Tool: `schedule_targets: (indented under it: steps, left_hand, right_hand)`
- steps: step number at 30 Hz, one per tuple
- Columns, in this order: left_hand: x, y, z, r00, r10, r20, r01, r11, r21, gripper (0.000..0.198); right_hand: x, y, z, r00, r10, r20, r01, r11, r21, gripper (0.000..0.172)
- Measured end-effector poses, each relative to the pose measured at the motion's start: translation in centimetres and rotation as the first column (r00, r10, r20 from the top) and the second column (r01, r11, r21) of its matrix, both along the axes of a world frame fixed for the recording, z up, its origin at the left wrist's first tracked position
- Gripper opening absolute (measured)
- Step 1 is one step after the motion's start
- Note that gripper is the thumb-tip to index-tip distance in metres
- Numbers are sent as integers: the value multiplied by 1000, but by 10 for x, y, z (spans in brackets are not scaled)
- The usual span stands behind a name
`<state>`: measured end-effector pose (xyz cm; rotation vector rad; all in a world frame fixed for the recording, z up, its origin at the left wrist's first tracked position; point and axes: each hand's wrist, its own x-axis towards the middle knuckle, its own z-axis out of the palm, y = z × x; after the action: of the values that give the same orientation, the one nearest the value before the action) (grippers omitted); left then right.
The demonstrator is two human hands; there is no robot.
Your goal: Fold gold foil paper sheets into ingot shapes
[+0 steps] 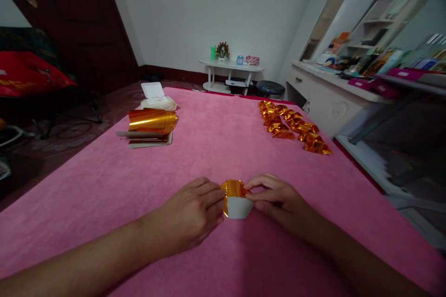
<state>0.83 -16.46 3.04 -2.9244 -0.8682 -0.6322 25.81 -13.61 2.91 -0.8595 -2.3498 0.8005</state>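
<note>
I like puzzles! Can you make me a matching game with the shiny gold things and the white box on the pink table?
Things:
1. small gold foil sheet with white back
2. stack of gold foil sheets
3. rows of folded gold foil pieces
4. white lidded plastic box

Places:
A. far right of table
B. between both hands
C. far left corner, lid open
D. left side, nearer than the box

Pairs: 1-B, 2-D, 3-A, 4-C

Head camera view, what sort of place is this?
Probably a room in a home, used for handcraft. A small white side table with a plant stands by the wall, a cluttered dresser runs along the right, and gold foil sheets lie on a pink-covered table.
</note>
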Motion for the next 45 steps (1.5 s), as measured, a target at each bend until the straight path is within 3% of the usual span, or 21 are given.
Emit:
schedule_targets:
  steps: [4, 8, 11, 14, 19, 23, 30, 34, 39, 45]
  left_hand:
    - [-1, -1, -2, 997, 7, -71, -11, 999, -47, 23]
    - [0, -1, -1, 999, 2, -47, -5, 999, -48, 22]
    - [3, 0, -1, 1000, 0, -14, 0, 999, -32, 22]
    - [6, 1, -3, 999, 2, -43, -3, 1000, -5, 22]
    - [6, 2, -7, 996, -4, -90, 6, 1000, 28, 20]
    - [5, 3, -9, 1000, 5, 16, -5, 1000, -9, 23]
    - [5, 4, -11, 988, 78, 135, -62, 991, -117, 26]
    - [6, 4, -14, 974, 148, 174, -111, 972, -206, 24]
    - [6, 6, -13, 943, 234, 236, -143, 926, -350, 20]
    - [6, 15, -8, 909, 330, 256, -165, 846, -507, 18]
  right_hand:
    - [-6, 4, -10, 993, -103, -60, 96, 990, -108, 9]
    - [-12, 3, -13, 977, -202, -62, 200, 979, -47, 12]
    - [-11, 0, -10, 991, -130, -19, 131, 989, 62, 9]
    - [-8, -3, -3, 991, -48, 125, 28, 987, 159, 13]
    - [-6, -7, 4, 942, -36, 334, -65, 956, 287, 15]
    - [-6, -9, 1, 924, -36, 380, -111, 927, 358, 18]
    - [-7, -17, -6, 942, -85, 324, -50, 920, 388, 22]
    - [-10, -17, -7, 962, -119, 244, 28, 939, 344, 20]
    - [-16, -13, -6, 981, -184, 59, 175, 976, 129, 18]
    - [-22, -7, -6, 958, -286, -40, 282, 956, -79, 21]
